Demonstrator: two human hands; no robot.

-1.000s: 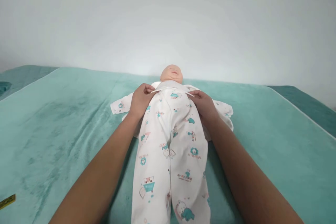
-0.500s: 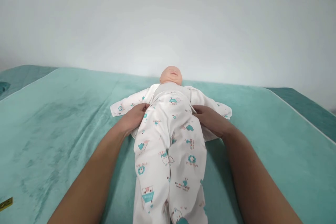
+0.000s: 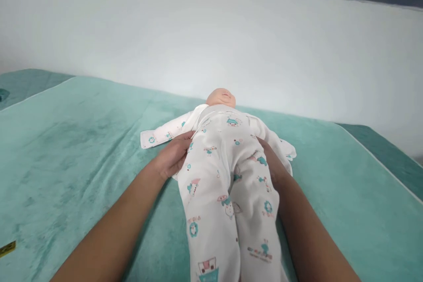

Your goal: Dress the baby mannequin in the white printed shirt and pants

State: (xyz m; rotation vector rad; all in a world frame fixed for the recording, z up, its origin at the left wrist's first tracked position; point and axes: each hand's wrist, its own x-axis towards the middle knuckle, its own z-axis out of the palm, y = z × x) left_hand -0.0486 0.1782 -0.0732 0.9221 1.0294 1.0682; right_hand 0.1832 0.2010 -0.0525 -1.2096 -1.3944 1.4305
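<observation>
Both hands (image 3: 176,155) (image 3: 271,158) touch the white pants (image 3: 211,189), their lettering (image 3: 260,254) blurred.

A creased teal cover (image 3: 99,141) bears a doll (image 3: 220,98) in printed white clothes (image 3: 214,163) — and, far left, a yellow strip (image 3: 8,249).

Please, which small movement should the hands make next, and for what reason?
Probably the right hand should gently smooth the upper part of the printed trousers beside it. The cloth is creased there, toward the crotch, and this hand, partly hidden, is close by. The left hand is at the opposite side, so it could perhaps steady them.
</observation>
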